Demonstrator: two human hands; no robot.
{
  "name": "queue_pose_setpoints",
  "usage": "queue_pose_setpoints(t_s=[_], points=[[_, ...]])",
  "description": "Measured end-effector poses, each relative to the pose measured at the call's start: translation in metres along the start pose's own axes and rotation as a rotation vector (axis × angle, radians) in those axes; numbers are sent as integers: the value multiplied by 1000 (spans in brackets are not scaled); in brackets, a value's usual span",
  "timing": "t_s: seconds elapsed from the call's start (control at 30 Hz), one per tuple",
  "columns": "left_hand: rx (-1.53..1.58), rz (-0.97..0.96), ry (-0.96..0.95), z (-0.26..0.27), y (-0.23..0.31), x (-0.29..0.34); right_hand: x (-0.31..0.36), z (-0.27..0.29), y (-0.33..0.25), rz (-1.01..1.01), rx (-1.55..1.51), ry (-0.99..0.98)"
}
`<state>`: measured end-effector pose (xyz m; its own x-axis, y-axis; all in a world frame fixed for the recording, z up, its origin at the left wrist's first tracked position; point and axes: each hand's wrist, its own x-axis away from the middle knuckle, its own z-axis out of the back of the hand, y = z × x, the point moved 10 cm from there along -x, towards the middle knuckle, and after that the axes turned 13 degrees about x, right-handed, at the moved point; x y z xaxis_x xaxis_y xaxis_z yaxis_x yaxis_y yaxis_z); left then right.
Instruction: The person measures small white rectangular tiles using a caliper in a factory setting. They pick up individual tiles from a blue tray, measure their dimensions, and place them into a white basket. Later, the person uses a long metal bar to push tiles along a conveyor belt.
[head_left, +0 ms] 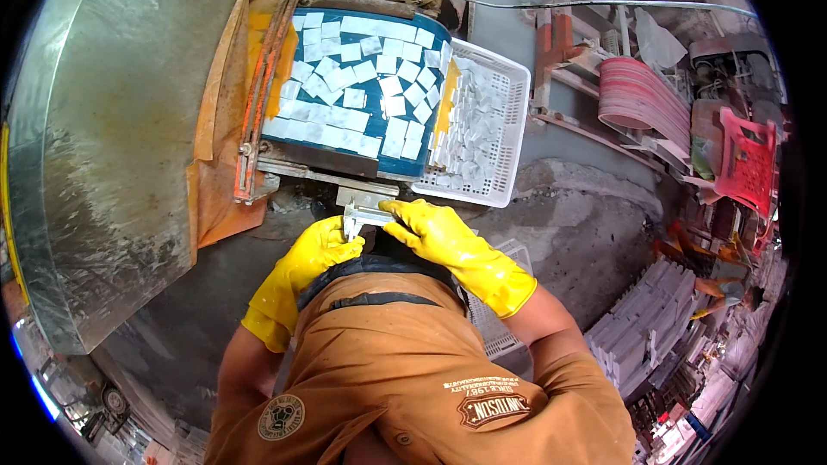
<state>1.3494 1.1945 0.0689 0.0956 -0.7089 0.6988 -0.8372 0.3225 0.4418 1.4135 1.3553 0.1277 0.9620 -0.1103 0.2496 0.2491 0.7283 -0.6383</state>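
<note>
Both my hands wear yellow rubber gloves. My left hand (326, 245) grips the jaw end of a metal caliper (362, 216), and my right hand (431, 226) pinches its beam from the right. The caliper is held just below the near end of a blue conveyor belt (297, 116), which carries several white rectangular tiles (353, 77). What sits between the caliper jaws is hidden by my left fingers.
A white plastic crate (508, 112) full of white tiles stands right of the belt. A large metal housing (95, 146) fills the left. Stacked white pieces (646, 327), a red crate (745, 164) and pink coiled material (642, 99) lie at the right. Another white crate (517, 254) sits behind my right forearm.
</note>
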Motion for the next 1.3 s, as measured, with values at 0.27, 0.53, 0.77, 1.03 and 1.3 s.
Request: queue_pose_setpoints(t_s=[0.27,0.53,0.77,1.03,1.3], points=[[-34,-29,59,4,2,7,-5,-2,-5,36,7,-32],[-6,-36,74,9,0,8,-8,-5,-7,61,90,13],[-22,-7,86,5,-1,9,-5,-6,-6,63,155,53],[-24,-8,82,8,-4,8,-5,-5,-6,59,148,56],[-39,-12,74,7,-6,6,-4,-1,-5,92,110,116]])
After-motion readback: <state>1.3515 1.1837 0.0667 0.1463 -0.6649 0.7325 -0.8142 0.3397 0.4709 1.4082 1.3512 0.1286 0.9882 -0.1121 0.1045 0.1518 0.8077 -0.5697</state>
